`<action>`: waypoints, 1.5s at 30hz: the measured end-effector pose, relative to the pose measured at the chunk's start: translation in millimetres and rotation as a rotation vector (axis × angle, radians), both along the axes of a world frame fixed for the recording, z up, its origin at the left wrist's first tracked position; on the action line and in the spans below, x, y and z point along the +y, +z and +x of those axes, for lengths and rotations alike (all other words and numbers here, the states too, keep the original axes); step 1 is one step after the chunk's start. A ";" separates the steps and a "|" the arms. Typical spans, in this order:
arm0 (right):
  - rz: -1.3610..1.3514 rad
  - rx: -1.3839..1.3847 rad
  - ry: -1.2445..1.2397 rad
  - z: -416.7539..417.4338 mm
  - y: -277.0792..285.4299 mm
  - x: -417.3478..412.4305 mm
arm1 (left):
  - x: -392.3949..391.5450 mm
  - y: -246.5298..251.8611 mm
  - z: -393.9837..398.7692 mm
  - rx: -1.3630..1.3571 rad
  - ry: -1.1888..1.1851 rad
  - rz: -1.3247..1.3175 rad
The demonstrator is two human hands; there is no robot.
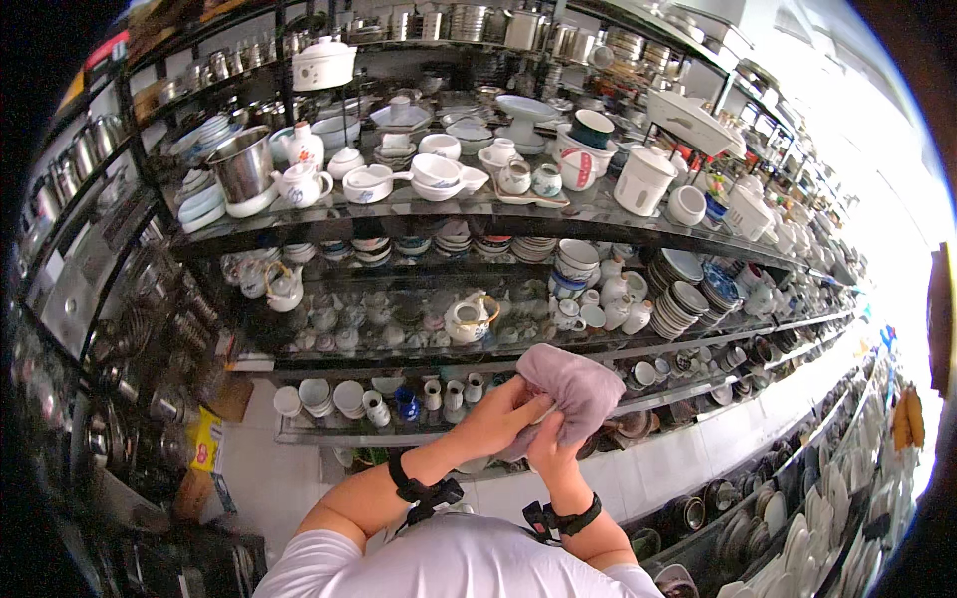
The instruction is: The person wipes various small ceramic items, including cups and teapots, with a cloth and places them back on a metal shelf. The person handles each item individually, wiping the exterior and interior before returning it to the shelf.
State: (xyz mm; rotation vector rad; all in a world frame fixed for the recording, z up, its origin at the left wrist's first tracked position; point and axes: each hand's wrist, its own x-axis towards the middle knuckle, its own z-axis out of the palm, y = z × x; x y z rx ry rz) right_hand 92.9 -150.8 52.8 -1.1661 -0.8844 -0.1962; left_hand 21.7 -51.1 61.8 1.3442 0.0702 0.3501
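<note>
A mauve cloth (579, 385) is bunched up between both hands in front of the lower shelves. My left hand (505, 418) grips it from the left side, and my right hand (553, 445) holds its lower edge. Something pale shows between the fingers; whether the cloth wraps an object cannot be told. Beyond the hands, a white teapot with a curved handle (469, 320) stands on the middle shelf. White cups, blue-and-white bottles and stacked plates (679, 310) stand to its right.
The upper shelf (419, 214) bears white pans, teapots, a steel pot (243, 168) and lidded jars. Small vases and bowls (349, 398) line the low shelf. Steelware fills the left rack. At lower right, another rack holds many plates (777, 512). A yellow packet (207, 441) is at left.
</note>
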 end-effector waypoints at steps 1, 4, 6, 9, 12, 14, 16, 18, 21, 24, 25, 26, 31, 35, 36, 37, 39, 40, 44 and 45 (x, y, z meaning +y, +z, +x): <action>-0.085 0.080 0.135 -0.6 18.1 -6.5 | -0.2 6.8 -5.0 0.047 0.102 0.204; -0.055 0.214 0.186 5.1 13.2 -11.7 | -2.3 16.3 -15.0 0.091 0.368 0.613; -0.035 0.323 0.157 12.1 -1.8 -9.9 | -6.7 17.0 -17.7 0.006 0.408 0.601; -0.139 0.942 0.330 21.6 1.3 -19.8 | -4.8 18.3 -22.6 -0.173 0.471 0.661; -0.153 0.911 0.487 15.8 13.7 -18.2 | -1.1 18.9 -35.2 -0.213 0.471 0.722; -0.145 0.884 0.515 15.6 6.0 -15.8 | -0.7 16.7 -39.6 -0.219 0.518 0.588; -0.159 0.832 0.474 14.4 -5.4 -13.3 | 0.8 7.5 -41.9 -0.153 0.492 0.292; -0.184 0.645 0.488 3.7 -9.7 -12.7 | 11.4 -12.6 -43.6 -0.027 0.450 0.144; -0.287 0.349 0.547 -13.8 -12.0 -14.5 | 20.2 -41.0 -46.4 0.076 0.399 -0.188; -0.331 0.238 0.632 -23.5 -5.2 -11.2 | 17.9 -47.6 -50.8 -0.005 0.362 -0.539; -0.353 0.131 0.603 -22.6 -8.0 -9.8 | 12.6 -42.7 -51.1 0.059 0.415 -0.464; -0.386 -0.120 0.494 -19.0 -14.3 -10.8 | 5.9 -36.7 -52.0 0.123 0.466 -0.388; -0.409 -0.699 0.266 -13.7 -27.4 -16.3 | -3.6 -40.1 -52.7 -0.056 0.536 0.088; -0.364 -0.684 0.191 -1.7 -37.0 -9.9 | -6.4 -34.5 -55.9 -0.002 0.511 0.843; -0.361 -0.665 0.174 -0.9 -35.4 -7.1 | -3.7 -44.0 -60.7 0.098 0.439 1.052; -0.313 -0.550 0.203 -0.8 -38.7 -6.0 | -0.9 -52.7 -58.0 0.057 0.413 1.052; -0.218 -0.317 0.255 1.5 -54.9 -1.0 | 2.3 -64.4 -45.0 -0.026 0.354 1.052; -0.166 -0.179 0.292 3.9 -62.0 1.4 | -6.9 -26.0 -44.5 0.120 0.272 0.668; -0.070 -0.229 0.192 16.6 -68.5 2.9 | -10.0 -12.7 -44.0 0.235 0.164 0.631; -0.067 -0.177 0.235 14.5 -59.9 1.8 | -10.2 -10.3 -44.9 0.218 0.182 0.616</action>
